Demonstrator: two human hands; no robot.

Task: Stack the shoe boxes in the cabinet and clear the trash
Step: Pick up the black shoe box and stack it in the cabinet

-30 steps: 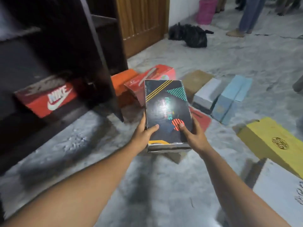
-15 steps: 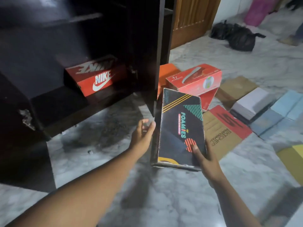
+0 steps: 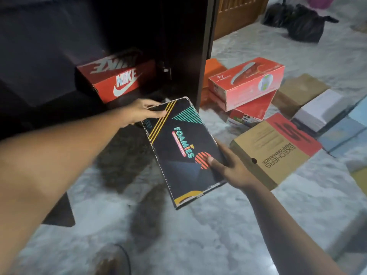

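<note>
Marble floor (image 3: 218,235) strewn with shoe boxes: a person is holding a Foamies box (image 3: 178,143) in the air before the cabinet (image 3: 204,46), left hand (image 3: 139,111) gripping its far corner and right hand (image 3: 230,167) clasping its near edge. The next move is likely calling for stacking it on or beside the Nike box (image 3: 123,84) inside.

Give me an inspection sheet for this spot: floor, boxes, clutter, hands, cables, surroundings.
Surface: pale marble floor.
Job's things: black box held before the open cabinet; Nike box on its shelf; red box, brown box and others on the floor.
Clutter: black trash bags near the door.
Hands: left hand grips the black box's far end, right hand its near side.
Cables: nothing seen.
Surroundings: wooden door behind the cabinet.
</note>
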